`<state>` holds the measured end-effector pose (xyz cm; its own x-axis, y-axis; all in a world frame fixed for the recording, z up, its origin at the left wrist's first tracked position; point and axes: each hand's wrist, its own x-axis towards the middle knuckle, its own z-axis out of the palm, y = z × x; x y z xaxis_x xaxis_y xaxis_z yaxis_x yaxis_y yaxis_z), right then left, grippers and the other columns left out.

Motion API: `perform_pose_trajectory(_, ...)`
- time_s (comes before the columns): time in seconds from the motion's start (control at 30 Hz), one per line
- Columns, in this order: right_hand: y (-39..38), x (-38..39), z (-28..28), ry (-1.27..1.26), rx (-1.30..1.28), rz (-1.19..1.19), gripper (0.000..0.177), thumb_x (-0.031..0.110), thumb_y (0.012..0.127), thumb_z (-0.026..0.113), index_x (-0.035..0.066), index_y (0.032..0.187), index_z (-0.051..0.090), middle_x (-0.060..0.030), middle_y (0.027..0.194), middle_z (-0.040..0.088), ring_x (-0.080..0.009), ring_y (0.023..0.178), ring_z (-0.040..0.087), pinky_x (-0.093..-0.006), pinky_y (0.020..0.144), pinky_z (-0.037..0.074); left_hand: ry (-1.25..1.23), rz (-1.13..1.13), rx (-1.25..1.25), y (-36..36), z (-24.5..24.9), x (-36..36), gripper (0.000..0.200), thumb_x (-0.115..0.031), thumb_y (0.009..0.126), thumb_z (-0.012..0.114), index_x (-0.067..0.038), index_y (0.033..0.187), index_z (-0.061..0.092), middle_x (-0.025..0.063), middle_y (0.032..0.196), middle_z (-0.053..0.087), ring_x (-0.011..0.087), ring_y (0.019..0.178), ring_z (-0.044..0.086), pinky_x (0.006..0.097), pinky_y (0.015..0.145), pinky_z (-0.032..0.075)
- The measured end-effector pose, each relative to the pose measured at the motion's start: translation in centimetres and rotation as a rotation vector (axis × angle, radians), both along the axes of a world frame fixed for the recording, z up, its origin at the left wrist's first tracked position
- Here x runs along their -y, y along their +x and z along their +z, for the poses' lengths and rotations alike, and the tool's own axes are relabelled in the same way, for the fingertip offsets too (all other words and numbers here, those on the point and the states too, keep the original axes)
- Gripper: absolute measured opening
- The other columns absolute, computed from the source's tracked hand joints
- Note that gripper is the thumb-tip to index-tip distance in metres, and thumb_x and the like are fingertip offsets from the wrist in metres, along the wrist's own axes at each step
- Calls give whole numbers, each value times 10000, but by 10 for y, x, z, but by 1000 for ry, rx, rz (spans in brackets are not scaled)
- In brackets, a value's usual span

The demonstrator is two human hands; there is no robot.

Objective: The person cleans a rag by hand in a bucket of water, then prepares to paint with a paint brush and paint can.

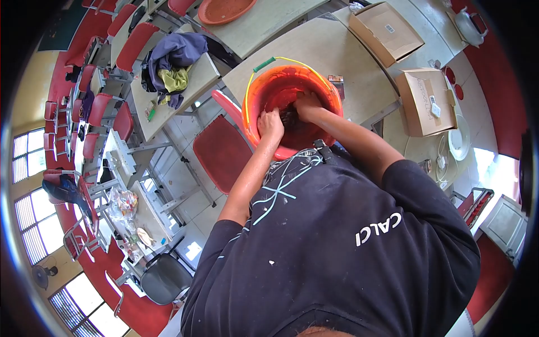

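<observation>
An orange-red bucket (332,92) with a yellow wire handle and a green grip (264,64) stands tilted toward me, and both my hands are inside it. My left hand (271,124) is closed near the left inner wall, fingertips pointing down and partly hidden. Farther in, my right hand (307,106) has its fingers curled down against a dark brown, wet-looking lump (289,118). This lump lies between the two hands; its kind cannot be made out. What the left fingers hold, if anything, is hidden.
A small dark red packet (337,84) lies right of the bucket. Two cardboard boxes (387,33) and a kettle (470,27) are at the right. Purple cloth (179,50) covers part of the left table. A red chair (222,154) stands close on the left.
</observation>
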<state>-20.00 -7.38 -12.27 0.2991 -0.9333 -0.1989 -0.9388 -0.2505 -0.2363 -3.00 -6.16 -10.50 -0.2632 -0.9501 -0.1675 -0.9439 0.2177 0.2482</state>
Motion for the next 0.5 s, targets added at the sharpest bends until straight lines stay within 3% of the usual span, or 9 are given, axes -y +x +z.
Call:
perform_pose_trajectory(0.07,10,-3,-9,167,-118,-2,351,136,697,684,132,1048,700,-150,1172,579,-324,1084,558,-425,906,478,257,-54,130,1,-3,0,223,-29,701,611,-22,914,677,236,969,673,381,946,656,481,835,514)
perform_pose_trajectory(0.13,14,-2,-20,289,-147,7,363,148,712,683,138,1074,705,-138,1199,580,-318,1118,557,-424,936,475,239,-209,163,5,-7,-12,208,-95,757,586,-45,924,700,211,954,687,345,926,672,462,835,515)
perform_pose_trajectory(0.2,16,0,-26,367,-78,11,326,157,720,682,126,1043,710,-136,1222,577,-312,1147,555,-420,946,474,284,-208,283,2,-11,-7,216,-116,759,616,-57,941,716,190,950,697,314,941,680,453,861,509)
perform_pose_trajectory(0.3,14,0,-7,190,-92,51,289,176,734,680,108,1012,715,-156,1206,599,-300,1156,566,-403,941,476,270,-7,126,-4,0,-1,258,-107,731,640,-55,974,710,177,1021,691,309,1011,660,434,886,504)
perform_pose_trajectory(0.4,-2,0,-4,193,137,57,258,142,710,686,85,960,716,-164,1065,656,-301,1031,629,-392,892,503,431,-183,351,-1,10,2,302,-90,731,629,-47,1023,688,201,1041,677,325,1021,651,430,872,515)
perform_pose_trajectory(0.5,5,3,-10,404,-15,-6,236,84,674,685,73,908,706,-164,917,684,-320,894,658,-404,782,524,401,-301,288,2,-1,-6,266,-33,657,613,4,910,688,241,971,673,369,954,660,429,829,527)
